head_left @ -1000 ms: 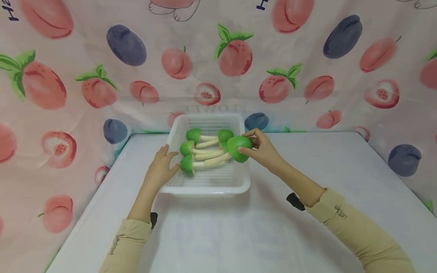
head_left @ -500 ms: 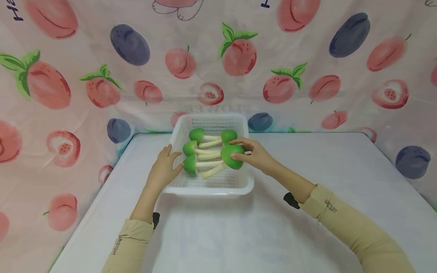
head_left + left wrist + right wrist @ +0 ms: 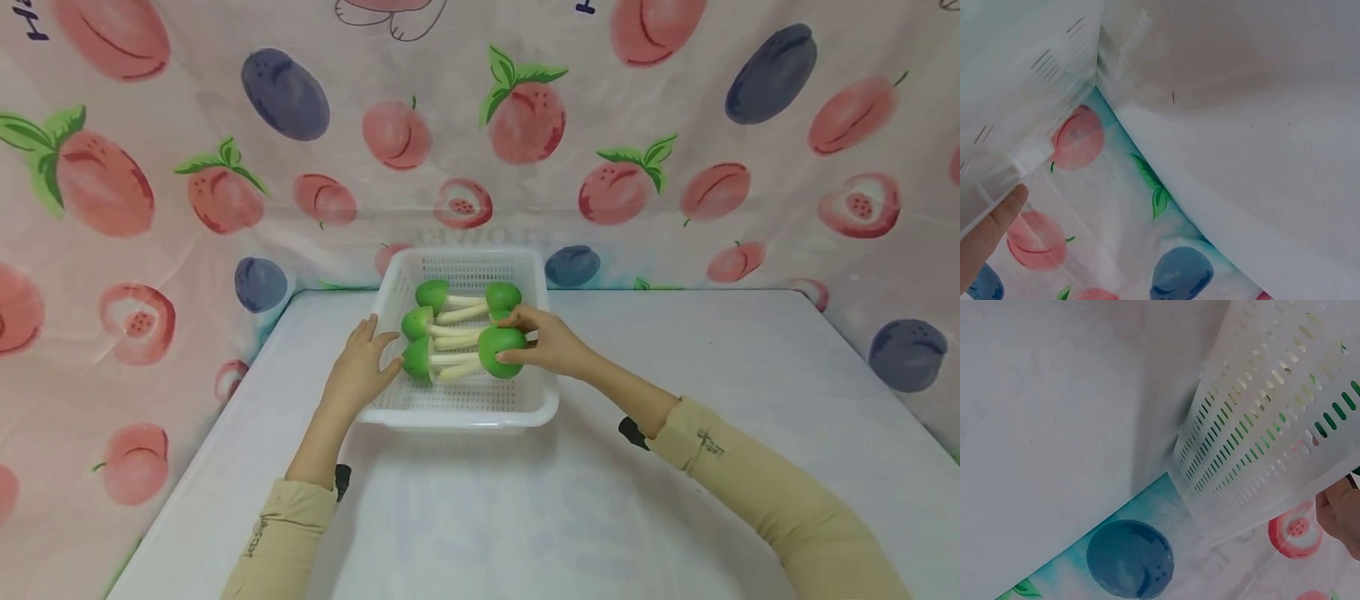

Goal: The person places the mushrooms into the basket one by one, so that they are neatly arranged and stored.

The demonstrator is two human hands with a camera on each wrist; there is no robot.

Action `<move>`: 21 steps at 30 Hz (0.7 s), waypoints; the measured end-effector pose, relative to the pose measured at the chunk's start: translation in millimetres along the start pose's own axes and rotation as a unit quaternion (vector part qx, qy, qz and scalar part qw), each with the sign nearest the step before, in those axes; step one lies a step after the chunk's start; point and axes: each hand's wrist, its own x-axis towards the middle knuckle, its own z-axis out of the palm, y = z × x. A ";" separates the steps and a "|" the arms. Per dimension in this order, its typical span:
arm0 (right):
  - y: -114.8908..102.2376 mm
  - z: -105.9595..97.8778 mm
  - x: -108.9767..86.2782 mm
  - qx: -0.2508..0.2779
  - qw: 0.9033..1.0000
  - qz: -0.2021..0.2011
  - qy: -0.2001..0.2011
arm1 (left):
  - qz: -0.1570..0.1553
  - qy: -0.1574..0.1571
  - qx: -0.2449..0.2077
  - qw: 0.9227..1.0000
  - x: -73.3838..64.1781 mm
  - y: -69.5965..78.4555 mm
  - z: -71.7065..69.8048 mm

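A white plastic basket (image 3: 461, 421) holds several green-capped toy mushrooms with pale stems, lying sideways in rows. My right hand (image 3: 551, 346) reaches over the right rim and pinches the green cap of a mushroom (image 3: 498, 352) between thumb and fingers. That mushroom's stem points left, beside other stems at the front of the pile. My left hand (image 3: 360, 367) straddles the left rim, thumb and a finger inside near the front-left mushroom (image 3: 417, 362), other fingers outside. In the left wrist view one finger (image 3: 1007, 209) lies along the basket's outer rim.
The basket stands on a white-covered table (image 3: 480, 508), near its back edge. Behind hangs a pink cloth (image 3: 465, 125) printed with peaches and plums. The basket's slotted side wall (image 3: 1254, 425) fills much of the right wrist view.
My right hand has moved left and toward me, bringing the pinched mushroom lower into the basket against the front row. My left hand stays at the left rim.
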 end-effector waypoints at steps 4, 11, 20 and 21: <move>0.7 3.2 3.5 -0.010 1.000 -0.009 -0.012 | -0.003 0.000 -0.001 1.000 -0.1 0.0 -0.1; 0.0 10.1 8.2 -0.025 1.000 -0.012 -0.013 | -0.005 0.000 -0.001 1.000 0.0 -0.8 0.8; 1.8 15.9 17.3 -0.075 0.997 -0.021 -0.027 | -0.009 -0.004 0.002 1.000 1.7 -0.9 0.2; 1.7 15.6 17.7 -0.080 0.996 -0.020 -0.030 | -0.009 -0.005 0.002 1.000 1.8 -0.7 0.2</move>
